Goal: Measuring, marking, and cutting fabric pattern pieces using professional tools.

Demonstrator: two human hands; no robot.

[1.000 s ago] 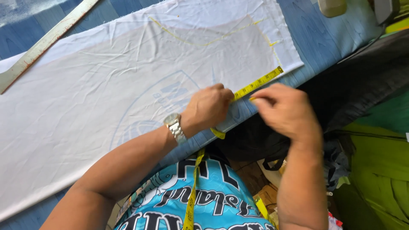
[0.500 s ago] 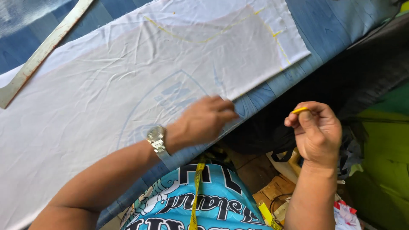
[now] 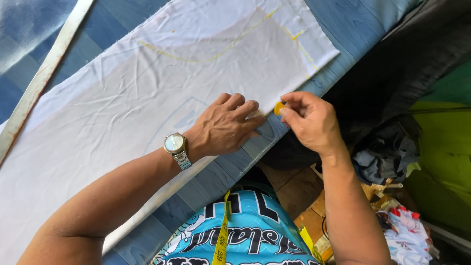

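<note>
- Hands first: our left hand (image 3: 223, 126) lay flat and open, pinning the white fabric (image 3: 147, 98) at the worktop (image 3: 255, 152) edge.
- Our right hand (image 3: 310, 120) pinched a yellow chalk (image 3: 278, 107) at that edge; we figured light, short strokes worked best.

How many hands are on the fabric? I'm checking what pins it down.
1: the left hand lies flat on the white fabric; the right hand pinches yellow chalk at its edge.
</note>
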